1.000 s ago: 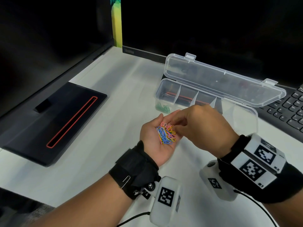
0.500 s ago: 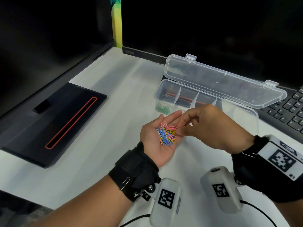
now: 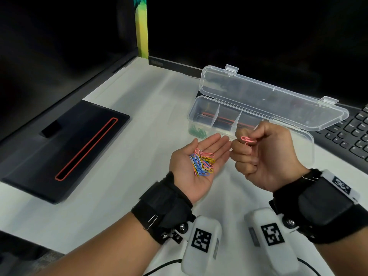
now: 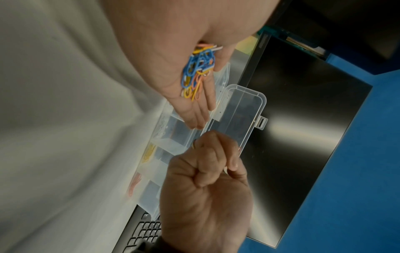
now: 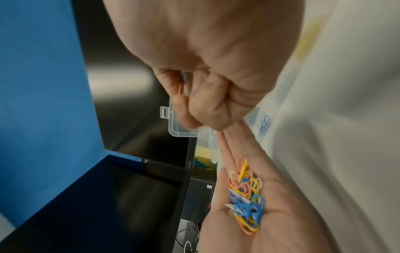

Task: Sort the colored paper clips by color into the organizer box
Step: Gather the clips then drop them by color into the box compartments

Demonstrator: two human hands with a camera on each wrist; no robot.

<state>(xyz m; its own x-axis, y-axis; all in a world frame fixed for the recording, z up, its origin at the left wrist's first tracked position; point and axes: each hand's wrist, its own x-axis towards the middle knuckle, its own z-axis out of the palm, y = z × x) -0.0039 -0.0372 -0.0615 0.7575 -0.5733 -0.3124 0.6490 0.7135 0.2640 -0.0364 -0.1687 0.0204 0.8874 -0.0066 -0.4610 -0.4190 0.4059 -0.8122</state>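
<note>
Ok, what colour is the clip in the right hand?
Pink; the paper clip pinched by the right hand shows best in the head view.

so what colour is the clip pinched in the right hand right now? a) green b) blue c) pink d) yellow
c: in the head view the right hand pinches a single pink clip between thumb and forefinger, beside the left hand, which lies palm up holding the mixed pile of clips.

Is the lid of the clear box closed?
No, the lid of the organizer box stands open behind its compartments, with green paper clips lying in the end one.
</note>
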